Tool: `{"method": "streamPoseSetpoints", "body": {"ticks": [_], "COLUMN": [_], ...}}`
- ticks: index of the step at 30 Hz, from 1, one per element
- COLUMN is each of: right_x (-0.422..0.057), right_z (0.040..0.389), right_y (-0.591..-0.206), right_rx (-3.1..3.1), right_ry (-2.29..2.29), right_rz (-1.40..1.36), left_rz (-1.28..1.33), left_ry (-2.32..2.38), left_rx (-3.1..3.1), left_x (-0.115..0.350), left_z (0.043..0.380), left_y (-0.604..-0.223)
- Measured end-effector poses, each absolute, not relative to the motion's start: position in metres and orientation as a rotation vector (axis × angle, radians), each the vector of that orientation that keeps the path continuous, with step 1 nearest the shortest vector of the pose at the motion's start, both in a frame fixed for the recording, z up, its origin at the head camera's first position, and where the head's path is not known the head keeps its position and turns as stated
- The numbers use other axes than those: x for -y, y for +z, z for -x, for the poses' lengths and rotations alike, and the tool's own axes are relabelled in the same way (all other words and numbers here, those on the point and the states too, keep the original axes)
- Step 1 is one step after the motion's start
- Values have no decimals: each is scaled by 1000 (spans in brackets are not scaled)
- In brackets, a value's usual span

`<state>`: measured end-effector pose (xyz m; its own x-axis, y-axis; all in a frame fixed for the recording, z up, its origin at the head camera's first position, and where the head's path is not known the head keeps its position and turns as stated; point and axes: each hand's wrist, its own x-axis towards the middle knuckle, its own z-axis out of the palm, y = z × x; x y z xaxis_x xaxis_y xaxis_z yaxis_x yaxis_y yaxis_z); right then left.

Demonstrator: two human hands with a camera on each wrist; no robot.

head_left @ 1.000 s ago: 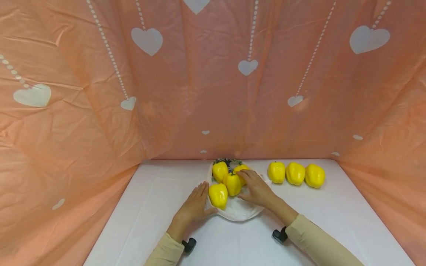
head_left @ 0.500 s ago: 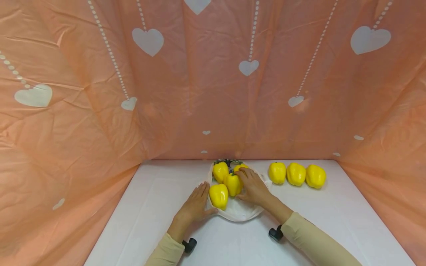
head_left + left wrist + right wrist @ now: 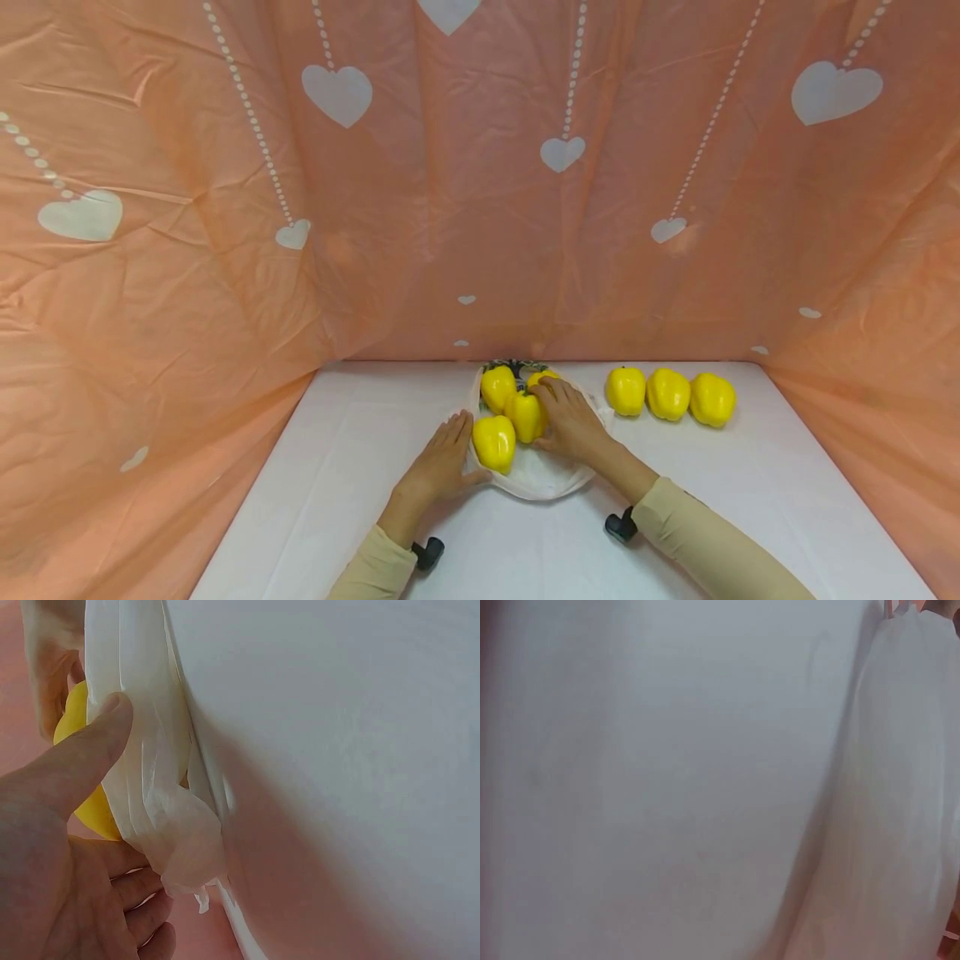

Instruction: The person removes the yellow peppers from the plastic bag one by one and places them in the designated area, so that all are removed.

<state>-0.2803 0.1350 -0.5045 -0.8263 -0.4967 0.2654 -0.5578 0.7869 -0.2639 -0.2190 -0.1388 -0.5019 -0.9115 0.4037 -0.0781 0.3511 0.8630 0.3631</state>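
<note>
A white cloth bag (image 3: 551, 486) lies wide-mouthed at the middle of the table's back, with a dark leafy print at its far side. Several yellow bell peppers sit in it: one at front left (image 3: 493, 444), another at back left (image 3: 498, 388), and one partly covered at back right (image 3: 542, 379). My right hand (image 3: 573, 425) holds the middle bell pepper (image 3: 524, 416), fingers at its top and thumb at its lower right. With fairly straight fingers, my left hand (image 3: 437, 460) rests against the bag's left side. Its thumb (image 3: 105, 735) lies on the cloth in the left wrist view.
Three more yellow bell peppers (image 3: 668, 394) stand in a row right of the bag on the white table (image 3: 345, 467). An orange curtain (image 3: 420, 208) with white hearts rises behind the table and along both sides. Each wrist wears a small black camera (image 3: 428, 553).
My right hand has moved slightly left and closed in around the middle bell pepper. The left hand stays against the bag. The peppers look unmoved.
</note>
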Motion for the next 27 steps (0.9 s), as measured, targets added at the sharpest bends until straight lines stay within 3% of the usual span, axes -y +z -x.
{"method": "streamPoseSetpoints", "body": {"ticks": [27], "right_x": [-163], "right_z": [268], "right_y": [-500], "right_rx": [2531], "right_ry": [738], "right_rz": [-926], "left_rz": [-588], "left_ry": [511], "left_rx": [-2891], "left_x": [136], "left_z": [218], "left_y": [-503]}}
